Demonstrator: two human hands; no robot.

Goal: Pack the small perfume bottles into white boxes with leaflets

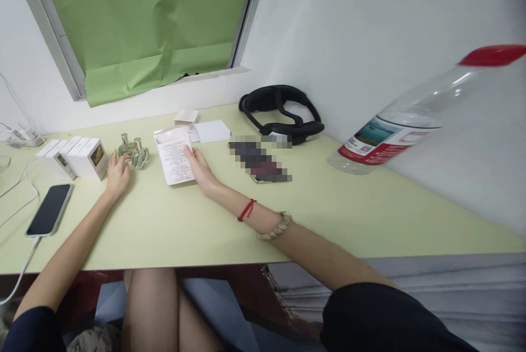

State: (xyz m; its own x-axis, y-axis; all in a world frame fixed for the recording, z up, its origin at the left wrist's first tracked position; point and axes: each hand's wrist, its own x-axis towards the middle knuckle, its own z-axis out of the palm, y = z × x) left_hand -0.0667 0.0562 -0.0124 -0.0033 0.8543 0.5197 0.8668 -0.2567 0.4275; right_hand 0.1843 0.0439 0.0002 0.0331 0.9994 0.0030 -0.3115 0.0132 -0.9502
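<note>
My right hand [202, 170] grips a white cardboard box [176, 163] with small printed text on its face, the thumb lying over its right edge. The box is tilted and its top flap is raised. Two small clear glass perfume bottles [140, 157] with silver-green caps stand between my hands. Beside them rests my left hand [118, 174], fingers apart, its fingertips close to the bottles; whether they touch is hard to tell. Left of that hand, several small white boxes [85, 161] stand in a row, some with a dark picture on the side.
A phone [50, 210] on a white cable lies at the left, near a power strip [24, 137]. Behind are white card pieces [211, 131] and a black headset [283, 113]. A blurred-out item [259, 161] and a red-capped plastic bottle [386, 127] occupy the right side.
</note>
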